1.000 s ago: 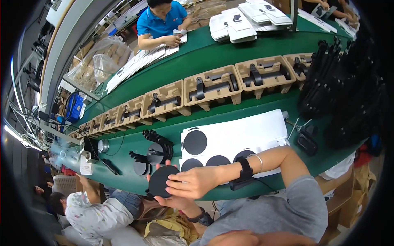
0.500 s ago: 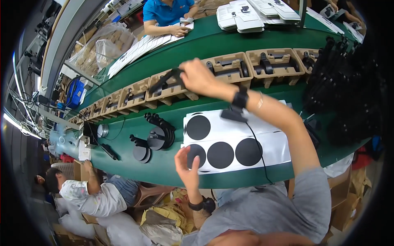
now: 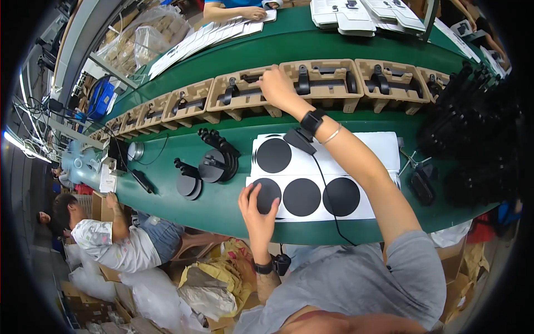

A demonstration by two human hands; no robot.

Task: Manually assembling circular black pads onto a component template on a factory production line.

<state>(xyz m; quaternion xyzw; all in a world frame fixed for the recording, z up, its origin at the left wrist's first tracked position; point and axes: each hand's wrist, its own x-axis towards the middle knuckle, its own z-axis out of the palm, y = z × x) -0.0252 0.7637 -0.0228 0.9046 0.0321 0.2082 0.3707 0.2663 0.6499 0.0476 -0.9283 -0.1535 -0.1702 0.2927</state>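
Note:
My right hand point(image 3: 276, 87) reaches over a brown moulded pulp tray point(image 3: 239, 104), its fingers closed at one end of a black bar-shaped part point(image 3: 253, 78) lying in the tray. The fingertips are partly hidden. Other black parts sit in the same tray. Nearer me, my left hand point(image 3: 258, 217) is open, thumb and fingers curved apart, over a black disc point(image 3: 266, 193) at the left edge of a white sheet point(image 3: 364, 150). It holds nothing. More black discs point(image 3: 302, 197) lie on that sheet. A black corded device point(image 3: 300, 140) rests on the sheet below my right wrist.
A row of similar trays point(image 3: 328, 92) runs along the green table point(image 3: 222, 209). Black stands with round bases point(image 3: 218, 167) are left of the sheet; a pile of black parts point(image 3: 467, 139) is at right. Across the table and at left, other people point(image 3: 119, 245) sit.
My right hand has lowered the black bar from a tilted position above the tray into it. My left hand remains open above the disc. The whole view has shifted slightly.

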